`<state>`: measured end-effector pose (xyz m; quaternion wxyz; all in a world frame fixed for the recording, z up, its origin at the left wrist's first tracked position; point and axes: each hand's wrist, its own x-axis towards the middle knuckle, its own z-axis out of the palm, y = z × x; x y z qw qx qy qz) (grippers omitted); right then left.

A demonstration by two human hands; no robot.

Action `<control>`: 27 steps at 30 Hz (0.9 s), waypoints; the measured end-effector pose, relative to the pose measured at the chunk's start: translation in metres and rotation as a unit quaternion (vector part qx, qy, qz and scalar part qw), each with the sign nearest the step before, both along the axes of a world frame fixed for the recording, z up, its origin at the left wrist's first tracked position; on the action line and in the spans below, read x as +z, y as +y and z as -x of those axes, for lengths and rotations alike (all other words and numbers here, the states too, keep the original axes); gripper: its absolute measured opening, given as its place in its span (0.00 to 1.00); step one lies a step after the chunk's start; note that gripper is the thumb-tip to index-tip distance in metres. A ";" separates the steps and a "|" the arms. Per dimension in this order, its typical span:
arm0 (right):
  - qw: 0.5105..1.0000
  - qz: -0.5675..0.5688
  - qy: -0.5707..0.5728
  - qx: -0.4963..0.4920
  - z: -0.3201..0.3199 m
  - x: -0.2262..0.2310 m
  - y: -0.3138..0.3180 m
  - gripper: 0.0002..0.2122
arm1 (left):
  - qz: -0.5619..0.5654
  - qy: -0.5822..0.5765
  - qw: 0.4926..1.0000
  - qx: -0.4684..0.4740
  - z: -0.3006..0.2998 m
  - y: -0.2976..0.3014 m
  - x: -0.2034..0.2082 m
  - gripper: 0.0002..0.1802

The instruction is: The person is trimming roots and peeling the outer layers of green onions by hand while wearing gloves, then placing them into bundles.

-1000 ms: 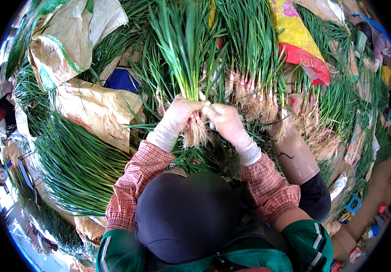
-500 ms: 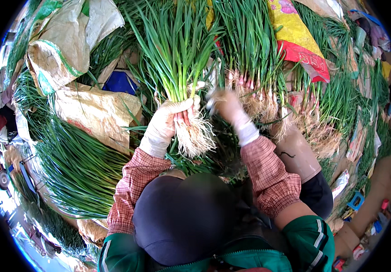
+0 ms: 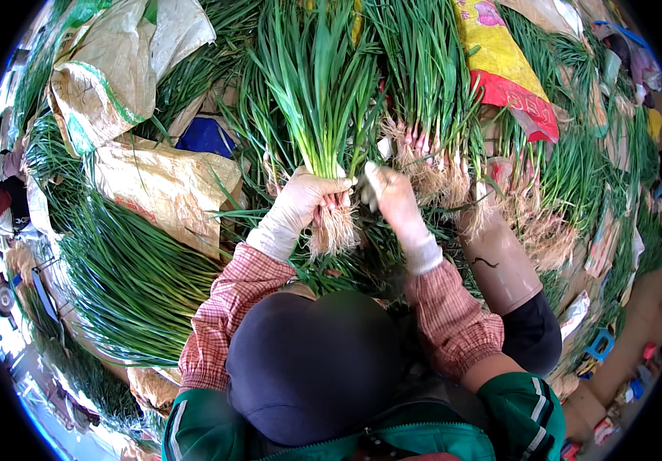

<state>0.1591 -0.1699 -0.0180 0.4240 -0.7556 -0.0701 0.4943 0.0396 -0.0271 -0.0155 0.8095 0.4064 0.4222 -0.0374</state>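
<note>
My left hand, in a pale glove, is wrapped around a bunch of green garlic just above its roots. The long leaves point away from me, and the tangled whitish roots hang below the fist, towards me. Just right of the bunch is my right hand, also gloved, with its fingers curled in beside the left thumb. Whatever lies between those fingers is too small to make out. Other green garlic with reddish stem bases and dry roots lies beyond my right hand.
A large heap of green leaves lies to the left, below a beige woven sack. Another sack is at the upper left, and a yellow and red one at the upper right. A blue plastic stool stands far right.
My left hand and the bunch have shifted slightly right, and the leaves are gathered more upright. My right hand, blurred before, is now lower and steadier beside the bunch.
</note>
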 end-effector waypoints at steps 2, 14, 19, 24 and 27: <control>0.988 -0.068 -0.134 -0.041 0.000 -0.029 0.012 0.15 | -0.025 -0.008 1.000 -0.015 0.000 -0.004 -0.001 0.06; 0.870 -0.334 0.269 -0.244 0.003 -0.040 0.022 0.11 | 0.149 -0.154 0.977 -0.004 0.018 0.008 0.016 0.12; 0.762 -0.399 0.444 -0.250 0.010 -0.042 0.044 0.07 | 0.130 -0.110 0.985 -0.016 0.023 0.008 0.013 0.15; 0.971 -0.139 -0.159 -0.110 0.006 -0.056 0.045 0.12 | 0.221 -0.214 0.951 0.036 0.041 0.001 0.047 0.15; 0.896 -0.009 -0.177 0.408 -0.027 -0.051 0.041 0.16 | 0.160 -0.286 0.941 0.085 0.056 0.017 0.075 0.13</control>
